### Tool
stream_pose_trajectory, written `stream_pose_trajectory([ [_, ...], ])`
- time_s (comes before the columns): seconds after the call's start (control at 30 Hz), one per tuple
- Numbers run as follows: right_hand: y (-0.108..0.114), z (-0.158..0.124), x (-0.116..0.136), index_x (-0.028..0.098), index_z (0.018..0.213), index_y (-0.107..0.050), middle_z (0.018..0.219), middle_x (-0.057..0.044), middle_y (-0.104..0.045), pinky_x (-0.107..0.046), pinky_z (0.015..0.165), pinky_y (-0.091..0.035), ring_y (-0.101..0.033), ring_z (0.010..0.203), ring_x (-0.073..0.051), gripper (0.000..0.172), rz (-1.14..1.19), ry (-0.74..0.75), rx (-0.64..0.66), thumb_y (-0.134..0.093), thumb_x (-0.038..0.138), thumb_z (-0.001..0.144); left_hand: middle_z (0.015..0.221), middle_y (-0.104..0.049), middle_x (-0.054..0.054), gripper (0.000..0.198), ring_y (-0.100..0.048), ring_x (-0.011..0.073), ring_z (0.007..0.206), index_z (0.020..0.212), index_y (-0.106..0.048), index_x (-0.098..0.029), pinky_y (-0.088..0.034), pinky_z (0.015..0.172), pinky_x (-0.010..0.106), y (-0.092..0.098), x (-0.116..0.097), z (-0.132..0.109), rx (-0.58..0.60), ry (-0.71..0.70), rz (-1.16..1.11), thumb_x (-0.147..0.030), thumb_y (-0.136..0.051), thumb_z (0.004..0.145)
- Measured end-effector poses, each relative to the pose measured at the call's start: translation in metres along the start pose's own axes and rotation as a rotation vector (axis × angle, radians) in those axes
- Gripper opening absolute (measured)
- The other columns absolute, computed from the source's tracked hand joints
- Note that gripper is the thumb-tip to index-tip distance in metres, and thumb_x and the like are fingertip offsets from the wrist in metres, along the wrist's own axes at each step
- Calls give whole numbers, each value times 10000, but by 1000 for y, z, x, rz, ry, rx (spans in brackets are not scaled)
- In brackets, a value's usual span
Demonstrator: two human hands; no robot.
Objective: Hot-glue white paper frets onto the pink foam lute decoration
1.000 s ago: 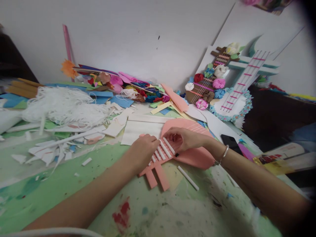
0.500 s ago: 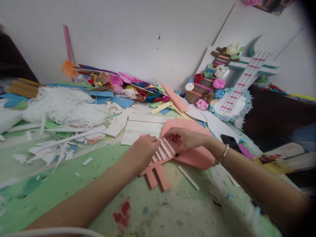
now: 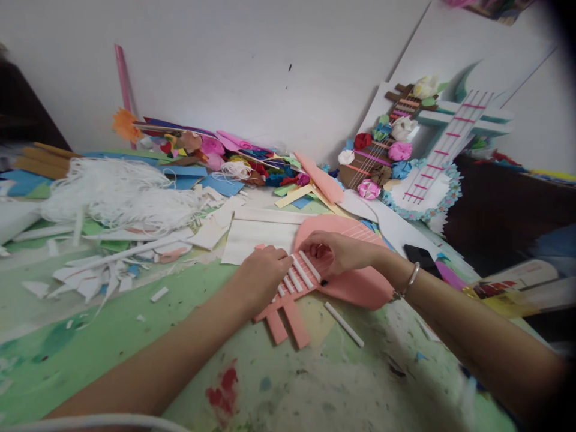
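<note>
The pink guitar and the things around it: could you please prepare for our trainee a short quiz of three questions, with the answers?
1. On which arm is the silver bracelet worn?
2. True or false: the loose white stick lies on the table, off the pink guitar.
3. Where is the left hand? A) On the phone; B) At the guitar's neck; C) In the white string.

Key: 1. The right. 2. True. 3. B.

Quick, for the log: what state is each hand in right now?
Left hand: curled over the pink guitar's neck; grip hidden, cannot tell.
Right hand: bent around a white strip; open or closed cannot be told.
</note>
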State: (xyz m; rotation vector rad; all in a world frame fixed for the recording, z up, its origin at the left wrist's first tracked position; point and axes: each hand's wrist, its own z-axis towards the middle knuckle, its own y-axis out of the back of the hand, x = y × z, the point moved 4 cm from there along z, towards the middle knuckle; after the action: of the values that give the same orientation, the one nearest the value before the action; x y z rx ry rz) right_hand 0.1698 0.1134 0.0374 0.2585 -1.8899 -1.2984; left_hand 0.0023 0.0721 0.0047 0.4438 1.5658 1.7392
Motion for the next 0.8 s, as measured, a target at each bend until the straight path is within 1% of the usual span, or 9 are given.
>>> stream_pose_trajectory([
  [0.13, 1, 0, 1, 192, 1122, -558, 1062, -60, -589, -309, 787, -474, -560, 886, -187, 619, -29, -5, 6, -757, 175, 536, 975, -619, 103, 369, -545, 227, 954, 1040, -582, -150, -439, 840, 364, 1, 0, 0, 0, -4, -2, 12, -469, 728],
  [0.4, 1, 0, 3, 180, 1118, -558, 1050, -62, -589, -307, 779, -474, -559, 885, -187, 623, -5, -19, 11, -750, 154, 526, 977, -615, 98, 362, -546, 225, 958, 1020, -585, -163, -435, 846, 363, 0, 0, 0, -1, 3, -23, 15, -482, 722],
  [0.63, 1, 1, 3, 185, 1092, -567, 1044, -57, -592, -303, 755, -481, -564, 869, -183, 607, -22, -34, 10, -745, 138, 514, 984, -616, 101, 453, -548, 227, 969, 1105, -557, -168, -429, 855, 362, -1, 1, 0, -15, -3, 2, 32, -470, 708],
  [0.8, 1, -1, 1, 185, 1114, -552, 1049, -59, -593, -307, 772, -483, -566, 883, -186, 614, -10, -37, -6, -728, 132, 528, 987, -618, 95, 474, -551, 221, 969, 1112, -559, -173, -434, 843, 353, -1, 0, 0, -19, -7, 12, 44, -452, 705],
])
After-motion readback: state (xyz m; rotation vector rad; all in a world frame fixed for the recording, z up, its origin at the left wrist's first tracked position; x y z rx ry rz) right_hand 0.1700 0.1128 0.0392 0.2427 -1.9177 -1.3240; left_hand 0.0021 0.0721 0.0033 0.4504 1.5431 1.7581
